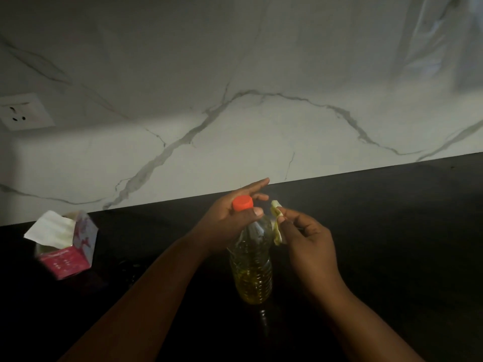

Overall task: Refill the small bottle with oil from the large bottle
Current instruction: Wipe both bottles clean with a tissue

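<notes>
The left hand (230,220) is gripping the neck of the oil bottle (251,262), its thumb lying just under the orange cap (243,203) while the index and middle fingers are sticking out straight toward the wall. The right hand (305,239) is pinching a small, oil-stained piece of tissue (276,222) between thumb and forefinger, holding it just beside the bottle's shoulder; whether the tissue is touching the plastic cannot be told.

The bottle is standing upright on the dark, glossy worktop (379,231), roughly in the middle of the view, and the surface is mirroring a faint reflection below its base. It is clear ribbed plastic, capped, with yellow oil showing in its lower part.

To the left, well apart from the hands, a pink tissue box (75,246) is sitting tilted on the worktop, a white tissue (51,229) sticking out of its open top.

Behind everything, a white marble-look wall (235,74) with grey veins is meeting the worktop's back edge, and a white socket (24,111) is set into it at the far left. The light is dim. The worktop is stretching bare and dark to the right of the hands.
</notes>
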